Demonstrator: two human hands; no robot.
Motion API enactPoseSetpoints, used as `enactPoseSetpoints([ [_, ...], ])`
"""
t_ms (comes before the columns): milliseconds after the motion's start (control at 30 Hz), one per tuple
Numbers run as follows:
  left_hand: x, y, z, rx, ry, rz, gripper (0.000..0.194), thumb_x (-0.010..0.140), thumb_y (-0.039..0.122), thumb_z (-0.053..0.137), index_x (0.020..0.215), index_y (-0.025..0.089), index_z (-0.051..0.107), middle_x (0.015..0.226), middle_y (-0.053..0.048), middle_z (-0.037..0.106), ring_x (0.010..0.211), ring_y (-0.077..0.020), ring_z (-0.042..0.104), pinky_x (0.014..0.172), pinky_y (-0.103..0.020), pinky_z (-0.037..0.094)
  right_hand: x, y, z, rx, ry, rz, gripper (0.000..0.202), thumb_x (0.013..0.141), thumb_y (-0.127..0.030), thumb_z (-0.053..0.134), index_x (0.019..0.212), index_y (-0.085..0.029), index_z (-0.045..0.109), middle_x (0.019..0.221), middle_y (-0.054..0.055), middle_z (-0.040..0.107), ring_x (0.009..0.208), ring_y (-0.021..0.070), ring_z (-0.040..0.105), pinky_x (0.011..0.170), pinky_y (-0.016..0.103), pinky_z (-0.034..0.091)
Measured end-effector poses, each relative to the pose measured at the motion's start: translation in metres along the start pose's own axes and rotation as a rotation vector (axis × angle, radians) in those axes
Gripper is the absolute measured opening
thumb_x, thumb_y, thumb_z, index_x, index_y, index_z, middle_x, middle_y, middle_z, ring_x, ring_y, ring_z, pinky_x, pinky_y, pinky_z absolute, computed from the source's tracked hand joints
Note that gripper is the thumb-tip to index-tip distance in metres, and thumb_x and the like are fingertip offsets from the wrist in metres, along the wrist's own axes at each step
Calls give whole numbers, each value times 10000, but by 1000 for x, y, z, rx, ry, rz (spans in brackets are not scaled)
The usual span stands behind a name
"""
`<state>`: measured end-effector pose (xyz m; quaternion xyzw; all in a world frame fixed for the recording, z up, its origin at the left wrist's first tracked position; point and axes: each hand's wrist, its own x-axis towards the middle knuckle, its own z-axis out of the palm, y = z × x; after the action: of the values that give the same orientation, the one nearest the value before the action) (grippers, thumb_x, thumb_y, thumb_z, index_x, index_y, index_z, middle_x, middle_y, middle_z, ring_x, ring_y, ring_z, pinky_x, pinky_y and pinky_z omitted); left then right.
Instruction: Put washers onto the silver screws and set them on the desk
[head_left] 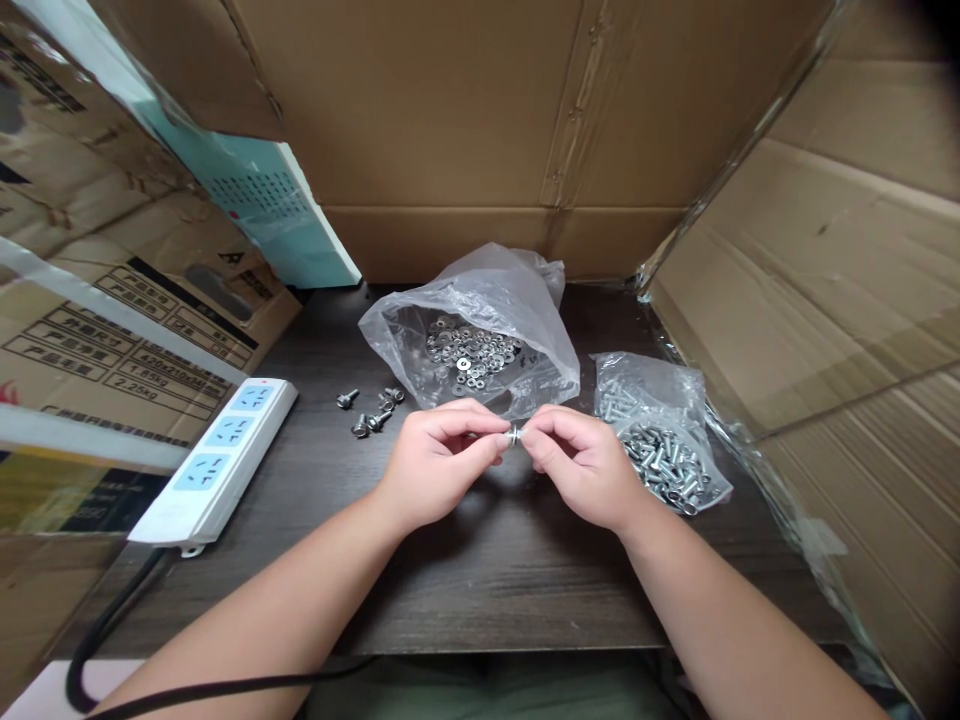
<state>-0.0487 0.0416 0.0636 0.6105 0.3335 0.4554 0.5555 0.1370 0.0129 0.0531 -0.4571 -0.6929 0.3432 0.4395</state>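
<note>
Both hands meet above the table, fingertips pinched around a small silver bolt [513, 436] with what looks like a washer on it. My left hand [442, 462] grips the bolt from the left, thumb and index finger closed. From the other side, my right hand [579, 462] pinches its right end; whether a nut sits under those fingertips is hidden. Just behind the hands, an open clear plastic bag [495, 285] holds many loose washers and nuts [480, 352]. A second plastic bag [671, 375] beside my right hand is full of bolts [667, 465].
Several bolts with parts fitted on them [373, 420] lie left of my left hand. A white power strip [214, 465] rests at the table's left, its black cable [105, 620] running toward the front. Cardboard walls [450, 110] enclose the dark wooden table [480, 600] at back and sides.
</note>
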Motion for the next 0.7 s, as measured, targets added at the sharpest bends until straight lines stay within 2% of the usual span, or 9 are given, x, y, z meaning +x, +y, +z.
enactPoseSetpoints([
  [67, 0, 0, 0, -7, 5, -5, 125, 725, 236, 769, 767, 118, 763, 759, -61, 670, 582, -94, 633, 551, -209, 548, 0, -1, -1, -7, 8, 25, 293, 951, -338, 559, 724, -159, 611, 684, 21, 567, 640, 113, 517, 610, 256, 437],
  [100, 0, 0, 0, -9, 7, -10, 123, 723, 233, 770, 771, 120, 764, 761, -61, 670, 582, -96, 634, 551, -212, 549, 0, -1, -1, 24, 17, 43, 276, 944, -348, 571, 747, -160, 614, 685, 18, 569, 630, 110, 518, 599, 251, 439],
  [167, 0, 0, -1, -10, 9, -18, 121, 718, 228, 773, 778, 122, 766, 762, -61, 670, 578, -98, 633, 549, -219, 547, -3, 0, -1, 129, 24, 68, 183, 905, -353, 634, 890, -171, 631, 742, 15, 594, 637, 108, 541, 589, 241, 457],
  [267, -1, 1, -1, 1, 8, -21, 116, 720, 227, 770, 771, 122, 767, 759, -62, 670, 577, -94, 628, 545, -214, 540, -6, 3, 1, 192, 0, 34, 230, 848, -297, 708, 1032, -192, 620, 872, 27, 611, 682, 110, 573, 624, 249, 495],
  [367, -1, 1, 0, 17, -4, -17, 119, 728, 233, 763, 754, 117, 765, 756, -67, 671, 583, -91, 623, 550, -209, 537, -5, 3, 2, 113, -5, -13, 125, 865, -246, 678, 973, -188, 657, 915, 46, 608, 734, 123, 584, 657, 263, 502],
  [467, -1, 1, 0, 13, -12, -15, 126, 731, 238, 761, 759, 114, 762, 757, -65, 670, 577, -90, 623, 548, -211, 539, -2, 0, 1, 55, -8, -26, 91, 892, -263, 648, 903, -177, 675, 869, 49, 614, 744, 133, 575, 651, 267, 483],
  [600, -1, 1, 0, -7, -6, -9, 124, 727, 239, 767, 758, 119, 759, 747, -58, 666, 576, -92, 627, 547, -210, 537, 1, -3, -2, 40, -14, -8, 327, 966, -331, 536, 695, -160, 597, 730, 32, 565, 657, 115, 523, 610, 259, 442],
  [700, -1, 1, -1, -9, 6, -17, 115, 721, 228, 770, 761, 121, 761, 741, -54, 664, 570, -92, 628, 547, -210, 534, -1, -1, -3, 122, 24, 42, 257, 946, -364, 577, 787, -165, 616, 744, 24, 575, 654, 111, 535, 605, 246, 451],
])
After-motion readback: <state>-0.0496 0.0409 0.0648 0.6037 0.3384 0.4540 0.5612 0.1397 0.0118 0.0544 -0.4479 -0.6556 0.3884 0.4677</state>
